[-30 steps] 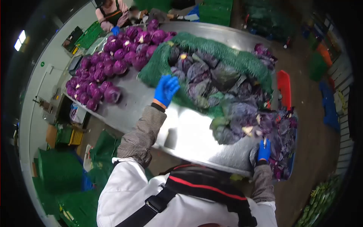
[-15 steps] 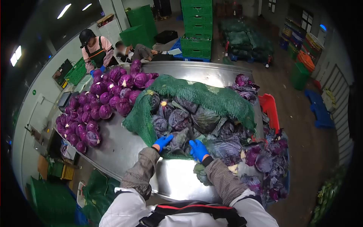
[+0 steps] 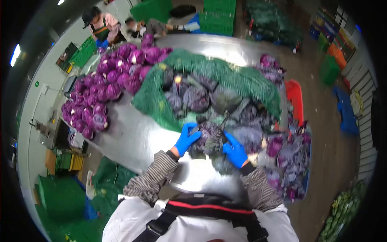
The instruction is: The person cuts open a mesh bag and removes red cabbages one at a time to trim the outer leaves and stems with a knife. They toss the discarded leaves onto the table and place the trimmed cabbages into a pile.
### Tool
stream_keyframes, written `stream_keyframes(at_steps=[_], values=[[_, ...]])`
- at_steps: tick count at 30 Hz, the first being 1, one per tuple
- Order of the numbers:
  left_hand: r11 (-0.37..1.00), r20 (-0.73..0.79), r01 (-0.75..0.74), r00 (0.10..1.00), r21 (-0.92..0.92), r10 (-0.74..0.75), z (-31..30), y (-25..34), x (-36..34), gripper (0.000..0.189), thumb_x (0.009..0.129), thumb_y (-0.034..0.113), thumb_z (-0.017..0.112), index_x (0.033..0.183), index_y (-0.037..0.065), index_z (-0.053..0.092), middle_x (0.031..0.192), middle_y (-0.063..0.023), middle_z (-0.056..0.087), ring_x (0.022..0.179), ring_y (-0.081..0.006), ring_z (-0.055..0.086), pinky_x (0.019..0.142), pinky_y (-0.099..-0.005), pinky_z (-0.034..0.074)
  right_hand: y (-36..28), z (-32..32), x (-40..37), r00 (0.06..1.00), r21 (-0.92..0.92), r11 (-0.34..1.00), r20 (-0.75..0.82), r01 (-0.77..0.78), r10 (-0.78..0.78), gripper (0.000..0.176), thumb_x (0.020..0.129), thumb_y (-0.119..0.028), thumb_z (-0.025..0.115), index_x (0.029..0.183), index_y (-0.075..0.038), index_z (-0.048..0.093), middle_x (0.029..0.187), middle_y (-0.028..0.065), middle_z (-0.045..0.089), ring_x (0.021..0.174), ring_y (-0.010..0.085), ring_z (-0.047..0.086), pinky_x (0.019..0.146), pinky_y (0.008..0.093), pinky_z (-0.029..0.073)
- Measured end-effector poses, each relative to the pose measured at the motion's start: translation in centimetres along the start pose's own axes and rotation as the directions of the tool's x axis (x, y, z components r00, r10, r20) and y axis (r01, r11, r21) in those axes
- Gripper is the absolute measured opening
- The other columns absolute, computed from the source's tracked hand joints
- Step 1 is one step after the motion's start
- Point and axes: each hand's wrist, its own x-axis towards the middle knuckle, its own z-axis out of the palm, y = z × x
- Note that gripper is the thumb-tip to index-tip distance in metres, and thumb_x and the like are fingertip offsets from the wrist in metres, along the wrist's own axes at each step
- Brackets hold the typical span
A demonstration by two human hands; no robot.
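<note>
A red cabbage (image 3: 210,138) with dark outer leaves is between my two hands, above the near part of the steel table (image 3: 129,137). My left hand (image 3: 188,139), in a blue glove, grips its left side. On its right side is my right hand (image 3: 235,150), also blue-gloved, with the fingers curved against the leaves. Just beyond them lies an opened green mesh sack (image 3: 152,105), with untrimmed red cabbages (image 3: 196,99) showing inside. Loose dark leaves (image 3: 224,164) lie under and beside my right hand.
Shiny purple cabbages (image 3: 113,80) are heaped at the far left of the table. Stripped leaves (image 3: 291,163) fill a container at the right, beside a red crate (image 3: 296,103). A co-worker (image 3: 104,28) stands past the heap; another person (image 3: 139,28) is low behind. Green crates (image 3: 217,22) stand at the back.
My hands have lifted the cabbage from the sack's front edge and drawn it towards me. The camera view has tilted further down.
</note>
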Motion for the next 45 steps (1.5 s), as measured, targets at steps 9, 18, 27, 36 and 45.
stream_keyframes(at_steps=[9,18,27,36,45], values=[[0.555,-0.020,0.770,0.579,-0.316,-0.815,4.7,-8.0,-9.0,0.058,0.081,0.045,0.057,0.119,0.005,0.037,0.113,-0.0152,0.049,0.096,-0.0287,0.054,0.060,-0.0418,0.055,-0.3,-0.1,-8.1,0.794,0.382,0.802,-0.228,-0.460,0.564,0.044,0.087,-0.040,0.053,0.119,-0.011,0.047,0.063,0.0004,0.050,0.051,0.0103,0.048,0.046,0.0255,0.038],[0.470,0.456,-0.543,0.839,0.696,0.295,7.3,1.6,-11.7,0.082,0.062,0.026,0.075,0.131,0.012,0.034,0.133,-0.0194,0.031,0.120,-0.0380,0.034,0.098,-0.0425,0.031,2.8,2.2,-10.6,0.918,-0.026,0.931,-0.181,-0.364,0.354,0.050,0.083,-0.042,0.056,0.120,-0.010,0.043,0.083,0.0149,0.059,0.066,0.0250,0.058,0.062,0.0357,0.046],[0.690,0.099,-0.038,0.994,0.723,-0.048,6.9,-4.4,-7.1,0.102,0.051,0.046,0.080,0.130,0.008,0.030,0.114,-0.0220,0.035,0.107,-0.0374,0.042,0.094,-0.0412,0.039,2.1,1.1,-13.7,0.964,-0.313,0.924,-0.213,-0.219,0.157,0.031,0.087,-0.025,0.046,0.116,-0.015,0.047,0.097,0.0149,0.059,0.085,0.0313,0.058,0.071,0.0382,0.046],[0.647,0.029,0.051,0.993,0.760,-0.112,9.1,-4.6,-6.7,0.113,0.048,0.047,0.081,0.134,0.006,0.022,0.119,-0.0237,0.026,0.111,-0.0407,0.038,0.095,-0.0414,0.038,-3.0,0.8,-12.4,0.956,-0.746,0.622,-0.067,-0.238,0.286,0.016,0.086,-0.022,0.043,0.093,-0.008,0.046,0.086,0.0167,0.060,0.069,0.0350,0.060,0.059,0.0447,0.047],[0.691,-0.018,0.051,0.998,0.721,-0.055,9.8,-5.8,-5.0,0.112,0.054,0.044,0.079,0.136,0.000,0.016,0.118,-0.0253,0.029,0.110,-0.0391,0.036,0.096,-0.0404,0.035,3.3,0.8,-8.9,0.972,-0.787,0.571,-0.162,-0.233,0.173,0.015,0.081,-0.015,0.045,0.091,-0.005,0.050,0.075,0.0170,0.061,0.067,0.0345,0.061,0.056,0.0454,0.048]])
